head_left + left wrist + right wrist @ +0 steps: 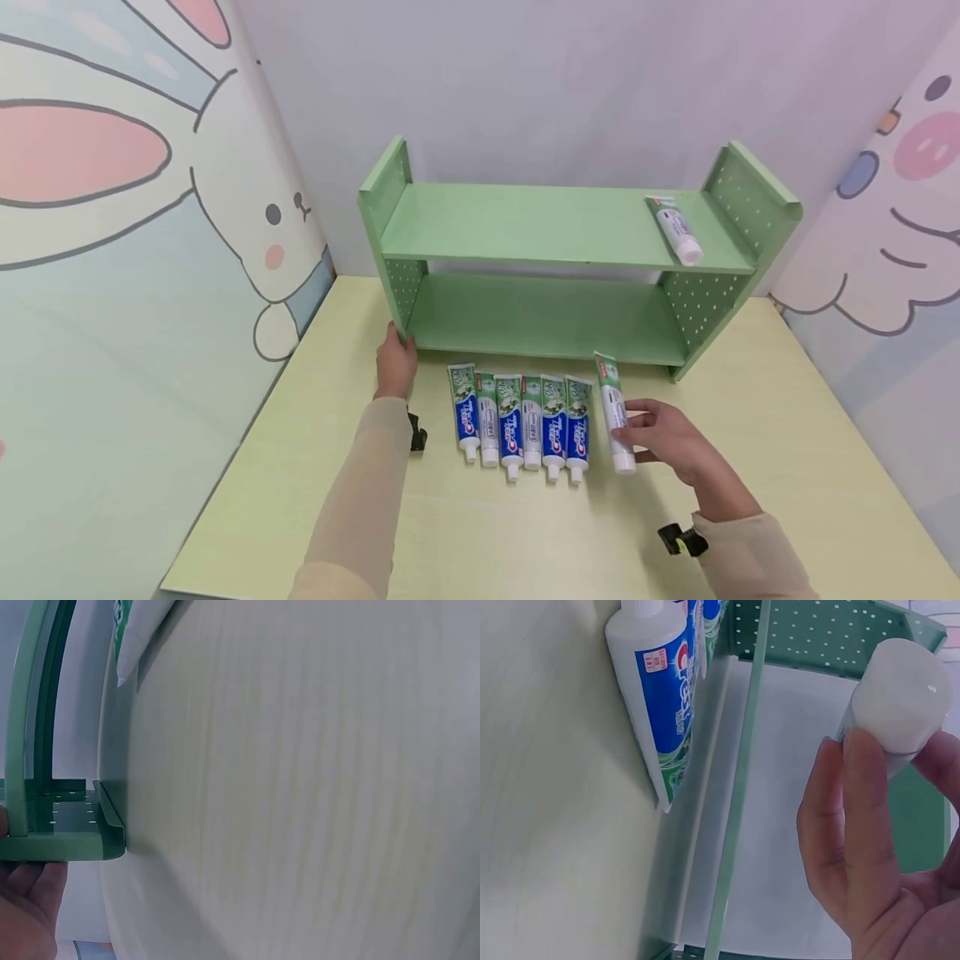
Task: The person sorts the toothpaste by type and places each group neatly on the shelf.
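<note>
My right hand [667, 437] pinches a white and green toothpaste tube [613, 412] near its cap, holding it to the right of a row of toothpaste tubes on the table. In the right wrist view the tube's white cap [904, 694] points toward the camera between fingers and thumb. My left hand [396, 364] grips the lower left upright of the green two-tier shelf [525, 221]; the left wrist view shows its fingers around that side panel [64, 846]. In the row, blue Crest tubes [510, 425] alternate partly with white-capped tubes [531, 421], caps toward me.
Another white and green tube [675, 231] lies on the right end of the upper shelf. The shelf stands on a pale wooden table [495, 542] before a light curtain. Walls with cartoon animals [247, 192] flank the table on both sides.
</note>
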